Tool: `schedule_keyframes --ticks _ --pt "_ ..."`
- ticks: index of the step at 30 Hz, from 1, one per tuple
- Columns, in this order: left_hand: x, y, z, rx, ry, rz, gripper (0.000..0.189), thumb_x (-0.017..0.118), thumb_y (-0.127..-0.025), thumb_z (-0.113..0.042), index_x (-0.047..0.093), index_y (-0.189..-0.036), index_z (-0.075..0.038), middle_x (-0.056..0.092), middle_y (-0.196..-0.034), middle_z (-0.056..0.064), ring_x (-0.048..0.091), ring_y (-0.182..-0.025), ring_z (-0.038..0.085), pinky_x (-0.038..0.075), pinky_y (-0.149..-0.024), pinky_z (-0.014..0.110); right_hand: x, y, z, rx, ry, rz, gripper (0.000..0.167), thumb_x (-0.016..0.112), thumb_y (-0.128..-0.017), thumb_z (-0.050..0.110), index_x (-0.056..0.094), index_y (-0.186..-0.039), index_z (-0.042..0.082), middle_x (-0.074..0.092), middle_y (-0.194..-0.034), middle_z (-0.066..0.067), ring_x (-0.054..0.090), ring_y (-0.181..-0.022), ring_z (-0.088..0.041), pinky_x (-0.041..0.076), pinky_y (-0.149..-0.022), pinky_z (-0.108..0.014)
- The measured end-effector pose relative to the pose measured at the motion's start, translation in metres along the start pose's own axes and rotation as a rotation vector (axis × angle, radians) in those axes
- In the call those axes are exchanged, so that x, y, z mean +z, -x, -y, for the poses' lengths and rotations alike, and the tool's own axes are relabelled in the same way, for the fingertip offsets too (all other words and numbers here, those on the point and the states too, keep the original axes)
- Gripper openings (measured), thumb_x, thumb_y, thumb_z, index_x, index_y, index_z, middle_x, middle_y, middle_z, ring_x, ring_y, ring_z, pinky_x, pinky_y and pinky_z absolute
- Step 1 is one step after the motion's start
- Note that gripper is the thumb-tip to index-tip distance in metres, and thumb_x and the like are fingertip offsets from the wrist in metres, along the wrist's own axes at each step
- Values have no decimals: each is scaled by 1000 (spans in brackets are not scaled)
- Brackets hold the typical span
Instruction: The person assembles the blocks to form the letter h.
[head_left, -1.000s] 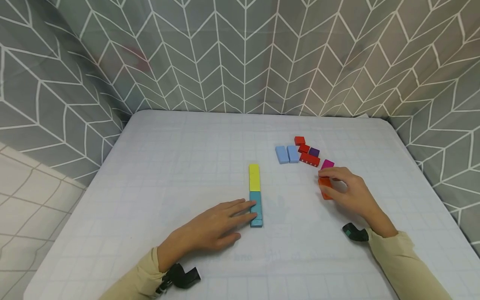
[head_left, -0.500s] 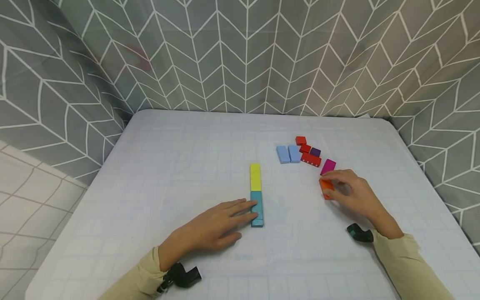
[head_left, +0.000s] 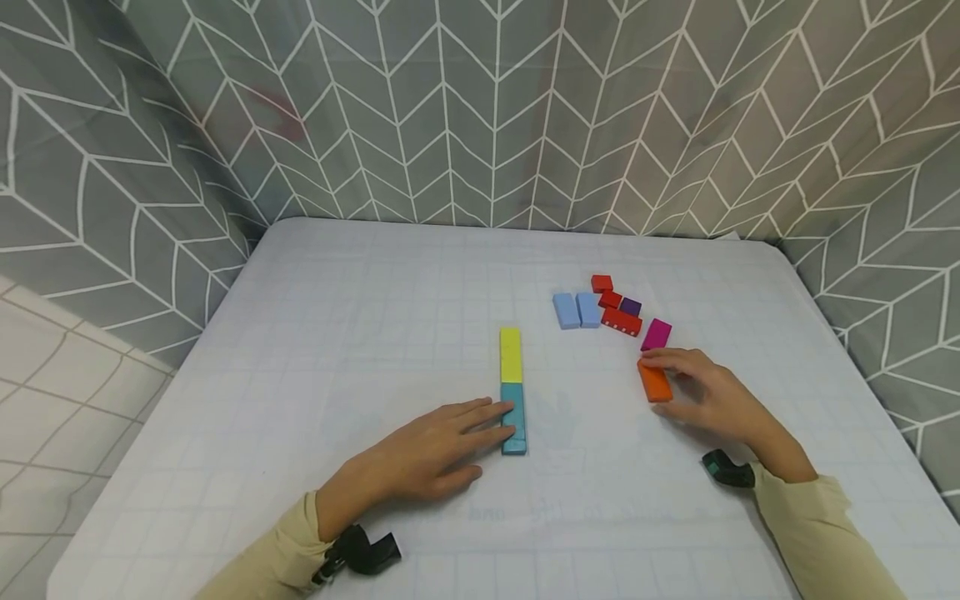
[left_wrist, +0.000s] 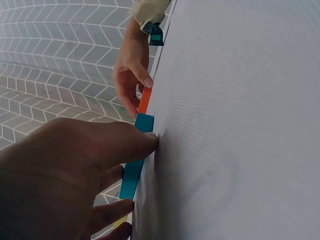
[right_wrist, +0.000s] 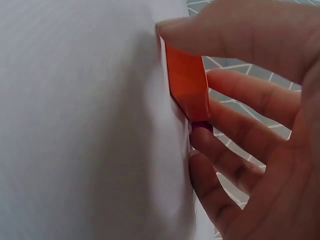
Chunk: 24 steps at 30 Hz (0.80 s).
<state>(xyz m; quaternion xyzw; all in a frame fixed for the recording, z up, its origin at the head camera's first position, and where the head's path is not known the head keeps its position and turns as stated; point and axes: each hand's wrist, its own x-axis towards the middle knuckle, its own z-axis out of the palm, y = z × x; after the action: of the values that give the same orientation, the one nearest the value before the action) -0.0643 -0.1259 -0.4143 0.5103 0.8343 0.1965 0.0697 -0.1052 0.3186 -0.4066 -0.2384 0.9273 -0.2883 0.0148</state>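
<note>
Two fingertips of my left hand [head_left: 423, 454] rest on a teal block [head_left: 512, 396], its fingers extended and thumb lying to the side. A yellow block [head_left: 510, 354] lines up end to end with the teal one, farther from me. My right hand [head_left: 712, 392] spans an orange block [head_left: 654, 382] lying on the table, thumb at its near end and fingers at its far end. In the right wrist view, thumb and fingers curl about the orange block [right_wrist: 186, 80]. A magenta block [head_left: 657, 334] lies just beyond those fingers.
Farther back on the white table [head_left: 360, 333] lie two light blue blocks [head_left: 577, 310], several red blocks [head_left: 621, 322] and a small purple block [head_left: 631, 307]. A grey patterned curtain [head_left: 465, 108] stands along the back and sides.
My right hand has shifted slightly right and toward me, its thumb moving off the orange block's top to its near end. More of the magenta block shows. The left hand stays put.
</note>
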Motion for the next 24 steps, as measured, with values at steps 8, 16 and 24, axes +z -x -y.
schedule_keyframes --ticks 8,16,24 --pt "0 0 0 -1 -4 7 62 62 -105 -27 41 -161 -14 27 -170 6 25 -154 28 27 -122 45 1 1 -5 -40 -44 -8 64 90 -79 6 65 -138 13 62 -135 -7 53 -122 -25 42 -95 -9" --pt "-1 0 -1 -4 -13 6 61 63 -105 -27 42 -161 -14 28 -169 6 25 -154 27 28 -122 45 1 1 -5 -46 -48 -13 63 90 -80 7 65 -137 14 62 -135 -6 52 -121 -21 43 -95 -10" --pt "-1 -1 -1 -7 -11 13 61 62 -105 -27 41 -161 -14 27 -169 6 25 -154 27 28 -122 45 0 -1 -7 -42 -20 -29 64 91 -79 9 65 -137 12 62 -134 -4 54 -118 -21 46 -92 -12"
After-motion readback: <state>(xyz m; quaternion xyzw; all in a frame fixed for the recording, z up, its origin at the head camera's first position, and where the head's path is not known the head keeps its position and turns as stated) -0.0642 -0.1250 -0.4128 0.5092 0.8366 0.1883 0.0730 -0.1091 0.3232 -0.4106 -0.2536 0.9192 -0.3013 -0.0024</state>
